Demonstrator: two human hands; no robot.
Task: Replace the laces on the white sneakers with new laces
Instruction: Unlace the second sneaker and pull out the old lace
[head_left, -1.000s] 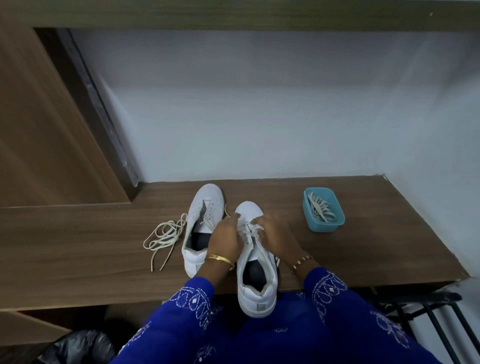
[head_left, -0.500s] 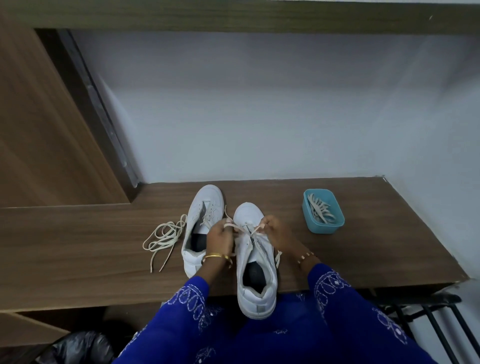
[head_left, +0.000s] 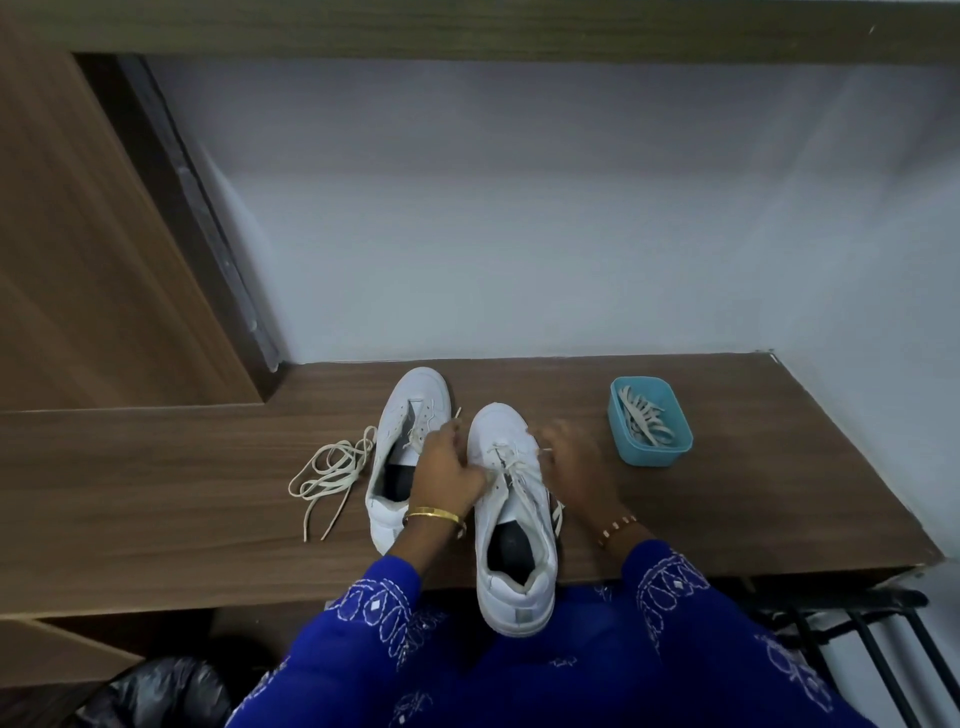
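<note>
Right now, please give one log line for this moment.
left hand: pinches lace | right hand: pinches lace | right sneaker: half-laced | tub: holds laces

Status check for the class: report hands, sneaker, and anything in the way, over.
Left hand and right hand each pinch a lace end. Right sneaker partly laced. Loose lace and blue tub lie aside, nothing blocking.

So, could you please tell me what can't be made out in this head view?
- Right hand: fingertips motion-blurred, so its grip on the lace is unclear.
- Left sneaker: midsection hidden behind left hand.
- Blue tub: lace count too small to tell.
</note>
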